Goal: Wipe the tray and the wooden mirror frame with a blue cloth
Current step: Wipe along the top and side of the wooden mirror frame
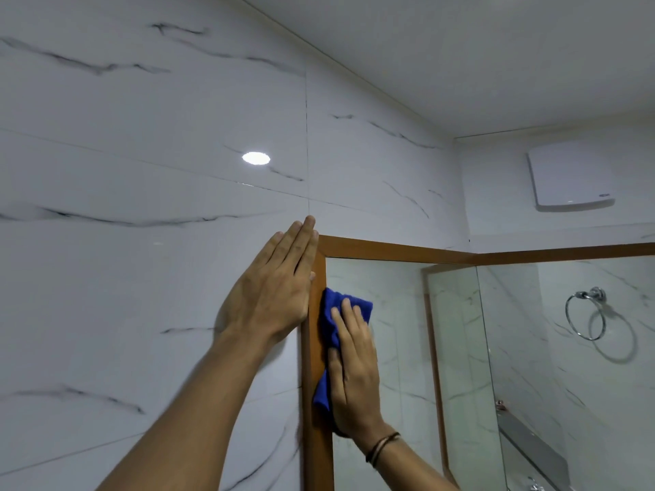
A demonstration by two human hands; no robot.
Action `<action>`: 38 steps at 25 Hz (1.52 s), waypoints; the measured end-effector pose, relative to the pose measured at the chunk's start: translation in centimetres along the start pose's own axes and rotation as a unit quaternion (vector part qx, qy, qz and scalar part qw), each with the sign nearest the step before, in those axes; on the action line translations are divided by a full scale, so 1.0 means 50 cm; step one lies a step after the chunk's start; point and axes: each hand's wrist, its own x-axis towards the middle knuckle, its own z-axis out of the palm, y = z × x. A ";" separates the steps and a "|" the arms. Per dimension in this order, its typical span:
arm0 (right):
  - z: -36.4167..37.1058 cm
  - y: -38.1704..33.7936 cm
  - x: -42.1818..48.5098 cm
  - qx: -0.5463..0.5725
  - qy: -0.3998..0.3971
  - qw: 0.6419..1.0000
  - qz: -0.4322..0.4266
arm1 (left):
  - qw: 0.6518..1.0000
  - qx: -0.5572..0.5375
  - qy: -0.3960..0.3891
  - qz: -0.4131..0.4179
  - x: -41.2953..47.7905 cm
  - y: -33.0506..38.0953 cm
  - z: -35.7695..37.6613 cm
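Note:
The wooden mirror frame (pixel 390 250) runs across the top of the mirror and down its left side. My right hand (pixel 354 370) presses a blue cloth (pixel 331 310) flat against the left upright of the frame, just below the top corner. My left hand (pixel 276 288) lies flat with its fingers together on the tiled wall, its fingertips at the frame's upper left corner. It holds nothing. No tray is in view.
White marble-look wall tiles (pixel 141 171) fill the left. The mirror (pixel 397 349) reflects a glass panel. At right, a chrome towel ring (pixel 584 313) hangs on the side wall, with a white vent cover (pixel 570 178) above and a metal shelf (pixel 531 451) below.

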 end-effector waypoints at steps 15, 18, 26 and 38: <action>0.013 -0.007 0.074 -0.006 0.024 0.999 0.045 | 1.000 0.005 0.009 -0.006 0.002 -0.002 0.009; 0.005 -0.005 -0.099 -0.023 -0.006 1.000 0.016 | 1.000 -0.002 -0.026 -0.004 0.002 0.000 0.002; 0.010 0.001 0.068 0.006 0.030 0.999 0.040 | 1.000 -0.013 0.007 0.013 0.005 -0.002 0.011; -0.037 -0.028 0.372 0.096 0.338 0.755 0.553 | 0.996 -0.001 0.090 0.022 0.002 -0.009 0.042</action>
